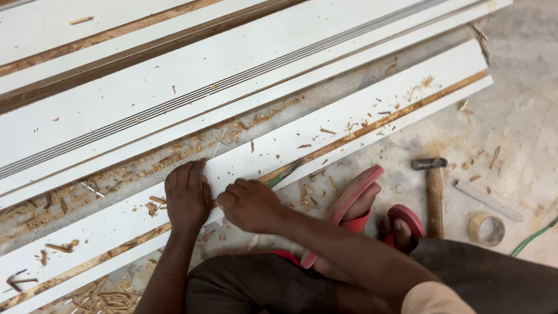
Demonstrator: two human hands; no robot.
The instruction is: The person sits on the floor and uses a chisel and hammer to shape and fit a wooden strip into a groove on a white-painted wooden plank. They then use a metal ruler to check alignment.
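Nearest to me are my knees and my feet in red sandals, tucked against the floor. Just past them my right hand is closed around a chisel with a green handle — its blade lies along the brown groove in the white board, pointing up and to the right. My left hand lies flat and open on the same board, touching the right hand and pressing the board down just left of the blade.

As far as I can judge, the groove is partly worked: bare wood shows along much of its length, and wood shavings are scattered over the board and floor. How much of the groove is finished I cannot tell — the stretch under my hands is hidden.

To the right, on the floor, a hammer with a wooden handle lies beside my foot, and a roll of tape sits near it, with a green cable beyond. Farther up, more long white boards lie side by side, one with fine ridges down its middle.
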